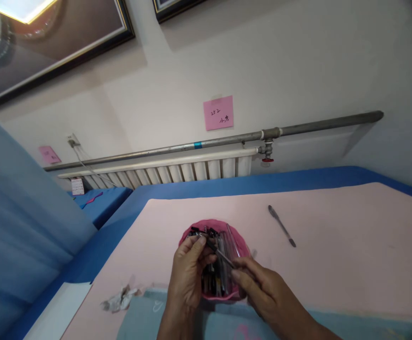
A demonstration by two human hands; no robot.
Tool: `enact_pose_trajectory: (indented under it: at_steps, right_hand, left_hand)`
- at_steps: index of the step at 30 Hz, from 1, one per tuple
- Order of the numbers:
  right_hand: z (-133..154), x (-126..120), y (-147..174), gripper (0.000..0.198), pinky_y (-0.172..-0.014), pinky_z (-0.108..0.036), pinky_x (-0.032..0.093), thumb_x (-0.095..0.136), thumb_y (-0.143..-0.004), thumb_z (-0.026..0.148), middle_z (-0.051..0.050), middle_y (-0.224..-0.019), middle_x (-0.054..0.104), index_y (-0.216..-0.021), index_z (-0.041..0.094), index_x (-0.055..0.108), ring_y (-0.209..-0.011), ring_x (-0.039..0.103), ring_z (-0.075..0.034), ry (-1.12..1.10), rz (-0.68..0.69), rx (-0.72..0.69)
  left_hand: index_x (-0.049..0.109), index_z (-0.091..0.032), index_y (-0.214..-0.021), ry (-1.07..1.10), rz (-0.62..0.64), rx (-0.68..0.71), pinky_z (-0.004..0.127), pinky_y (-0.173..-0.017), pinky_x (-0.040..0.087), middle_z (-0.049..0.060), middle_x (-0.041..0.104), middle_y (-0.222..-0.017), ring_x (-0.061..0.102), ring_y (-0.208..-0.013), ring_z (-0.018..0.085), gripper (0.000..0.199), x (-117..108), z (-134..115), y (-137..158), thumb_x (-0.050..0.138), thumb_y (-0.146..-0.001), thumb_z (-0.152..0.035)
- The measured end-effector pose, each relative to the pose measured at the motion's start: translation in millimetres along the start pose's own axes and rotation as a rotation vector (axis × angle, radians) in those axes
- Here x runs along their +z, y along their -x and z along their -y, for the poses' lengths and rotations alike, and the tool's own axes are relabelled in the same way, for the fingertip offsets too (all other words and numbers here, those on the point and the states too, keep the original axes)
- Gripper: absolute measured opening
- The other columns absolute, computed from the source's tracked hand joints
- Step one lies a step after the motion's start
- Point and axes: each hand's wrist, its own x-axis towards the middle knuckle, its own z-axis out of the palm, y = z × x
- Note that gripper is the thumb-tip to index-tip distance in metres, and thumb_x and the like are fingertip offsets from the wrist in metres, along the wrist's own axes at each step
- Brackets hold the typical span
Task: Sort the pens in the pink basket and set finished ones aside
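Both my hands are over a round pink basket [244,243], each closed on a slim dark pen-like stick [220,255] that slants between them. My left hand [188,267] pinches its upper left end, partly hidden by the thumb and fingers. The lower right end is between the thumb and fingers of my right hand [259,283]. Below the stick, the basket holds several dark pen-like pieces and clear tubes [223,241] packed side by side. To the right, a dark double-ended tool [281,225] with a flattened far end lies on the pink sheet.
A pink sheet [333,250] covers the blue-edged table [227,188]. Crumpled clear wrapping [119,300] and white paper [59,311] lie at left, beside a blue curtain [25,226]. Light-blue cloth [142,316] is at the near edge. Behind are a radiator [177,172] and pipe [227,140].
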Motion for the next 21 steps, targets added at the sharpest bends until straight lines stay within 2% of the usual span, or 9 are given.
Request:
enact_pose_trajectory:
  at_steps: [2,4,6,8,11,13,18,21]
  right_hand:
    - [0.8,0.2,-0.3,0.009,-0.055,-0.023,0.04,0.054,-0.079,0.03,0.004,-0.064,0.058,-0.085,0.023,0.052,-0.059,0.054,-0.013,0.018,-0.032,-0.001]
    - [1.3,-0.8,-0.6,0.004,-0.057,-0.023,0.041,0.052,-0.079,0.027,0.003,-0.065,0.059,-0.081,0.023,0.051,-0.06,0.054,-0.013,0.069,-0.063,-0.013]
    - [1.1,-2.4,-0.8,0.015,-0.055,-0.024,0.039,0.045,-0.084,0.032,0.003,-0.061,0.057,-0.074,0.023,0.051,-0.057,0.052,-0.013,0.116,-0.055,-0.034]
    - [0.5,-3.5,-0.7,0.023,-0.057,-0.025,0.04,0.039,-0.087,0.037,0.002,-0.062,0.057,-0.077,0.023,0.053,-0.058,0.053,-0.014,0.117,-0.019,-0.048]
    - [-0.5,-3.6,0.0,0.012,-0.061,-0.025,0.041,0.047,-0.083,0.034,0.002,-0.07,0.061,-0.087,0.024,0.052,-0.065,0.057,-0.016,0.121,-0.012,-0.041]
    - [-1.1,-3.1,0.3,0.007,-0.059,-0.025,0.04,0.05,-0.081,0.03,0.002,-0.07,0.06,-0.084,0.024,0.051,-0.064,0.055,-0.015,0.168,-0.042,-0.041]
    - [-4.3,-1.9,-1.1,0.024,-0.053,-0.024,0.036,0.037,-0.088,0.037,0.004,-0.06,0.052,-0.074,0.023,0.051,-0.055,0.047,-0.013,0.172,0.004,-0.057]
    - [-5.8,-1.5,-1.7,0.013,-0.055,-0.024,0.037,0.045,-0.085,0.034,0.004,-0.064,0.055,-0.08,0.024,0.051,-0.059,0.051,-0.013,0.158,0.019,-0.066]
  left_hand:
    - [0.064,-0.013,-0.072,0.0,-0.02,-0.002,0.02,-0.055,0.05,0.003,0.067,-0.07,0.062,-0.063,0.011,0.024,-0.9,0.3,-0.5,0.078,-0.058,-0.027]
    - [0.064,-0.013,-0.073,0.012,-0.019,-0.004,0.02,-0.056,0.05,0.003,0.068,-0.072,0.063,-0.064,0.012,0.025,-1.5,0.5,-0.7,0.078,-0.059,-0.027]
    - [0.064,-0.013,-0.074,0.024,-0.005,-0.005,0.021,-0.057,0.051,0.004,0.069,-0.074,0.064,-0.066,0.013,0.024,-1.9,0.5,-0.9,0.077,-0.06,-0.027]
    - [0.063,-0.013,-0.074,0.027,-0.004,-0.003,0.021,-0.058,0.051,0.004,0.069,-0.074,0.064,-0.068,0.014,0.023,-2.4,0.2,-1.1,0.077,-0.061,-0.027]
    - [0.063,-0.013,-0.075,0.012,-0.023,-0.001,0.021,-0.058,0.051,0.004,0.069,-0.073,0.064,-0.068,0.013,0.023,-3.0,-0.2,-1.3,0.076,-0.061,-0.027]
    - [0.064,-0.013,-0.076,0.002,-0.029,0.001,0.02,-0.058,0.051,0.004,0.069,-0.074,0.064,-0.067,0.013,0.023,-3.1,-0.2,-1.0,0.076,-0.062,-0.027]
    - [0.064,-0.013,-0.074,0.001,-0.018,0.011,0.021,-0.058,0.051,0.004,0.068,-0.074,0.064,-0.069,0.014,0.026,-2.4,0.0,-1.1,0.078,-0.058,-0.028]
    - [0.064,-0.013,-0.072,-0.01,-0.029,0.008,0.02,-0.056,0.05,0.004,0.068,-0.072,0.064,-0.067,0.013,0.025,-1.8,0.2,-1.8,0.078,-0.057,-0.029]
